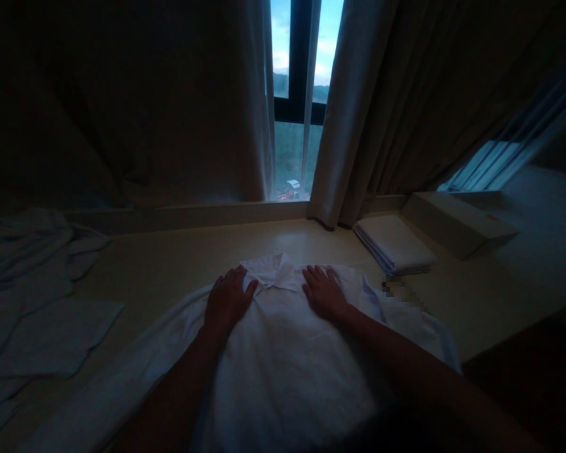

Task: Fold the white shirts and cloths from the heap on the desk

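A white collared shirt [283, 352] lies spread on a pale surface, its collar [278, 272] pointing away from me and its sleeves out to both sides. My left hand [229, 299] rests flat on the shirt just left of the collar, fingers stretched out. On the other side of the collar, my right hand [324, 292] lies flat on the shoulder part with its fingers extended. Neither hand grips the cloth. The light is dim, and the lower part of the shirt is in shadow.
Folded white cloth [396, 244] lies at the right, beside a long pale box [457, 223]. Loose white garments [42, 327] are spread at the left. Behind the surface [170, 264], curtains [353, 126] hang around a narrow window [292, 151]. The surface's edge runs along the lower right.
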`<state>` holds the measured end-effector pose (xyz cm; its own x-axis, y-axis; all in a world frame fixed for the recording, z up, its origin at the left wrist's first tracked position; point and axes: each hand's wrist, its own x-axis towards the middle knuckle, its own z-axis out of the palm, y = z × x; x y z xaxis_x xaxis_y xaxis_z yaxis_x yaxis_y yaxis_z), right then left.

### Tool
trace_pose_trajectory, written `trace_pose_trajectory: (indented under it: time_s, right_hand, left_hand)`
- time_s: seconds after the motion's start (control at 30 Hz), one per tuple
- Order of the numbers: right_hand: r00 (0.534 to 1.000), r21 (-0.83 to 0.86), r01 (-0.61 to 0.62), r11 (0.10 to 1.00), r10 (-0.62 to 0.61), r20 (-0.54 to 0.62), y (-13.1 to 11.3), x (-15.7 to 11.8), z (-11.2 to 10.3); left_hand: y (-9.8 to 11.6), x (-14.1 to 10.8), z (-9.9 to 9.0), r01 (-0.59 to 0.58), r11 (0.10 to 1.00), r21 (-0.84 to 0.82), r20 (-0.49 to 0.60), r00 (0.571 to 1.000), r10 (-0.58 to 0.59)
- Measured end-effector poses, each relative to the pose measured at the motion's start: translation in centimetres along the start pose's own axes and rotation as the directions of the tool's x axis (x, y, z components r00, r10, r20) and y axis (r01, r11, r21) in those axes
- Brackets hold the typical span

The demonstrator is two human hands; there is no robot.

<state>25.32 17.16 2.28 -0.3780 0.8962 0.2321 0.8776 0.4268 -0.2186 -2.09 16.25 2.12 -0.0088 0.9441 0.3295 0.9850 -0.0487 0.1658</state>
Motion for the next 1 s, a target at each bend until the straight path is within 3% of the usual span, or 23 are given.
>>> trace_pose_trajectory:
  time_s: [0.17, 0.3, 0.5, 0.7, 0.87, 1.0]
  right_hand:
    - [0.988, -0.048, -0.149, 0.988, 0.150, 0.022, -1.0, 0.0, 0.3]
    - [0.990, -0.043, -0.108, 0.993, 0.112, 0.088, -1.1, 0.1, -0.5]
    - [0.989, -0.046, -0.078, 0.996, 0.083, 0.126, -1.4, -0.5, -1.3]
    - [0.981, -0.065, -0.075, 0.995, 0.085, 0.175, -1.4, -0.7, -1.6]
    - [0.980, -0.085, -0.089, 0.992, 0.102, 0.170, -1.5, -0.8, -1.8]
    - [0.981, -0.081, -0.089, 0.993, 0.102, 0.168, -1.4, -0.9, -2.0]
  left_hand:
    - [-0.1, 0.0, 0.0, 0.025, 0.999, 0.031, -0.016, 1.000, -0.024]
    - [-0.1, -0.1, -0.3, 0.031, 0.997, 0.071, -0.044, 0.999, -0.028]
    - [-0.4, 0.0, -0.2, 0.001, 0.990, 0.141, -0.003, 1.000, 0.000]
    - [-0.4, 0.2, 0.0, -0.049, 0.991, 0.126, -0.025, 0.998, 0.053]
    - [-0.1, -1.7, -1.4, -0.050, 0.988, 0.149, -0.113, 0.991, 0.067]
    - [-1.6, -4.3, -1.9, -0.088, 0.979, 0.184, 0.020, 0.996, 0.086]
